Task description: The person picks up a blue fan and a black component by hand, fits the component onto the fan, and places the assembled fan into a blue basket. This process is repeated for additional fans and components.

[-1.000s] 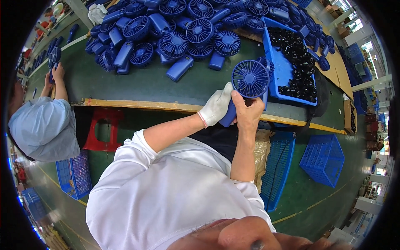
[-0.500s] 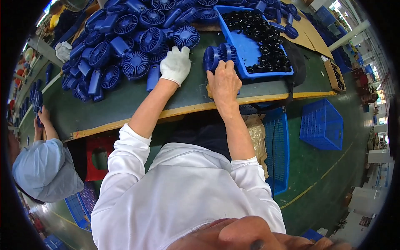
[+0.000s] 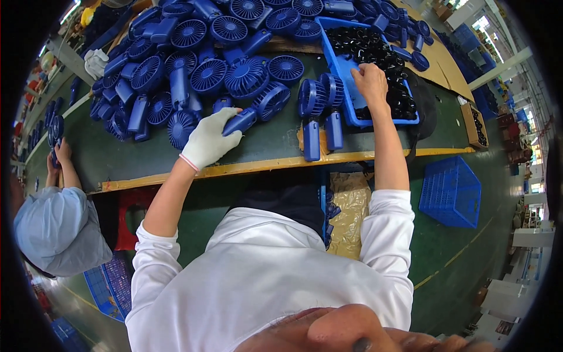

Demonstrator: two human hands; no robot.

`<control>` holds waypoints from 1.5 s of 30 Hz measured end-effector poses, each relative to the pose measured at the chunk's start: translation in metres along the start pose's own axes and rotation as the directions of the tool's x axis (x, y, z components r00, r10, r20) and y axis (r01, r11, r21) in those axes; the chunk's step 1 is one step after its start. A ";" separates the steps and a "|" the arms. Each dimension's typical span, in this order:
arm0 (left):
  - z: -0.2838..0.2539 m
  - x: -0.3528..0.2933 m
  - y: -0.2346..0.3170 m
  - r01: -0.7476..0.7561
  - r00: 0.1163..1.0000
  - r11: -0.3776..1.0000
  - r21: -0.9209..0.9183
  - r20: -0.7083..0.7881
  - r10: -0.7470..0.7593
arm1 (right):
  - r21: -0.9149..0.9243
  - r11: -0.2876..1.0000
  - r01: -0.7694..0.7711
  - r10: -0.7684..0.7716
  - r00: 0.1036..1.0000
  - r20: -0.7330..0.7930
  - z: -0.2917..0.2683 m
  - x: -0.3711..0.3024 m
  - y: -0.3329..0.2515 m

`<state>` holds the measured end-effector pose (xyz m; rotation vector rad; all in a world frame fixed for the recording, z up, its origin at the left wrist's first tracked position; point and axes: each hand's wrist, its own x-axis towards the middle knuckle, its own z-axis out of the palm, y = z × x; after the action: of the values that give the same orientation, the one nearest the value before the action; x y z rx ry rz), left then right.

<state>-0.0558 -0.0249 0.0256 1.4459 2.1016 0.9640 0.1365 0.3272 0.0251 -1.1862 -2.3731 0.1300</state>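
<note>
My left hand (image 3: 210,139), in a white glove, grips a blue handheld fan (image 3: 271,101) by its handle. The fan's round head points away to the right, beside a heap of similar blue fans (image 3: 190,34). My bare right hand (image 3: 372,88) is over a blue tray (image 3: 342,71) of small black curved parts (image 3: 362,44). Its fingers are curled together at the parts; whatever they pinch is hidden. Between my hands, two blue fans (image 3: 311,98) lie side by side on the green table, handles toward the near edge.
The table's near edge has a yellow strip (image 3: 252,168). Right of the tray lies something black (image 3: 433,101), then a small cardboard box (image 3: 474,125). A blue crate (image 3: 450,192) stands on the floor. At left, a co-worker in a light blue cap (image 3: 58,232) holds a fan.
My right hand has left the paired fans and moved right into the tray. My left hand has come nearer and taken hold of a fan from the heap.
</note>
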 end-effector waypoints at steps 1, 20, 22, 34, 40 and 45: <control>-0.003 -0.004 0.008 -0.028 0.999 0.985 0.173 -0.032 0.034 | -0.029 1.000 0.008 -0.007 1.000 0.009 0.007 0.011 0.002; 0.051 0.027 0.008 -0.138 0.952 0.803 0.579 -0.147 0.269 | 0.028 0.995 -0.091 0.091 0.996 0.006 0.027 0.063 0.032; 0.050 0.028 0.013 -0.144 0.955 0.842 0.520 -0.149 0.256 | 0.323 0.938 -0.128 0.164 0.983 -0.086 0.022 0.050 0.038; 0.044 -0.001 -0.002 0.099 0.925 0.899 -0.427 -0.294 -0.242 | 0.886 0.447 0.125 0.014 0.989 -0.146 -0.038 -0.148 -0.112; 0.064 -0.016 0.028 0.004 0.960 0.315 -0.949 -0.084 -0.266 | 0.619 0.602 0.504 -0.243 0.854 -0.459 -0.024 -0.170 -0.155; 0.069 -0.021 0.043 -0.012 0.940 0.337 -0.941 -0.125 -0.316 | 0.117 0.705 0.699 -0.490 0.600 -0.632 -0.019 -0.173 -0.176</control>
<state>0.0258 -0.0140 0.0094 0.4569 1.2468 1.9425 0.1049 0.0818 0.0282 -0.1331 -1.9557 -0.0250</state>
